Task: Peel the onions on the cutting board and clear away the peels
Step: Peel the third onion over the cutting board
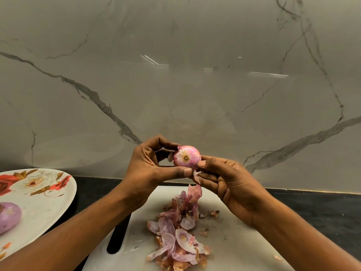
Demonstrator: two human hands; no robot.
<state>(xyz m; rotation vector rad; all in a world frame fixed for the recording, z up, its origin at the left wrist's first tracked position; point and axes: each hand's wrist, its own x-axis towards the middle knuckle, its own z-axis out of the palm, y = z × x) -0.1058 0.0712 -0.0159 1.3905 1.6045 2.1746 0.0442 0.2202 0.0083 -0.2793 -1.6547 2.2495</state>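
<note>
onion: small round pink-red onion (187, 157), held in the air above the far edge of the board, root end facing the camera, patches of dry skin left round the root.
left hand: left hand (154, 169) grips the onion, thumb under it, fingers curled over the top.
right hand: right hand (230, 184) has its thumb tip on the onion's lower right side and pinches a loose papery skin strip (196, 178) against the fingers; the other fingers are curled loosely below.
step: stripping the last outer skin, likely near the end for this onion.
how to: pull the strip away from the root and round the bulb, low and slow so it comes off whole. Turn the onion with the left fingers to bring up the next patch. Work over the board so bits drop on the heap.
risk: thin skin may tear short; pick at the root edge again.
peels: pile of pink and tan peels (175, 229) on the white plastic cutting board (230, 255), not yet cleared.
plate: flower-printed white plate (43, 210) at left on the black counter (316, 210), holds one peeled purple onion (8, 217).
</note>
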